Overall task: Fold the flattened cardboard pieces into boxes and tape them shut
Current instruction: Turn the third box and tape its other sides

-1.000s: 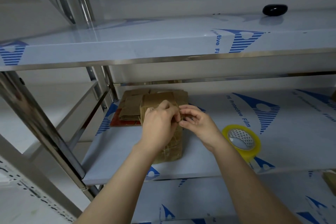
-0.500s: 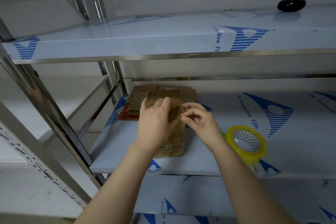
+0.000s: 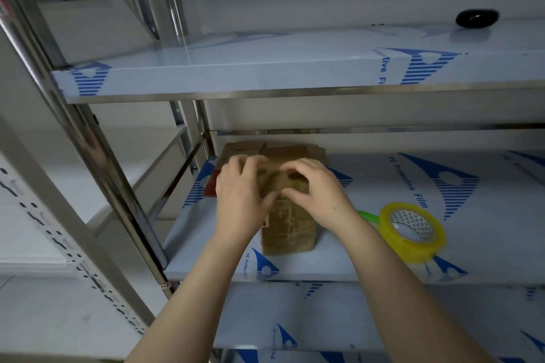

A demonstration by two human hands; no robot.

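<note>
A small brown cardboard box (image 3: 287, 230) stands upright on the middle shelf (image 3: 368, 262), its front wrapped in tape. My left hand (image 3: 240, 194) lies over the box's top left side, fingers spread and lightly bent on the cardboard. My right hand (image 3: 317, 190) curls over the top right, thumb and fingers arched around the upper flaps. Behind the box lies a stack of flattened cardboard pieces (image 3: 244, 150), partly hidden by my hands. A roll of yellow-tinted clear tape (image 3: 413, 231) lies flat to the right of the box.
A green-handled tool (image 3: 367, 216) pokes out between my right wrist and the tape roll. A red flat item (image 3: 211, 187) lies under the cardboard stack. A black rounded object (image 3: 476, 18) sits on the upper shelf. Steel posts (image 3: 97, 153) stand at the left.
Both hands have spread apart from a pinch at the box's top centre to cover its top on either side. The view has shifted slightly left.
</note>
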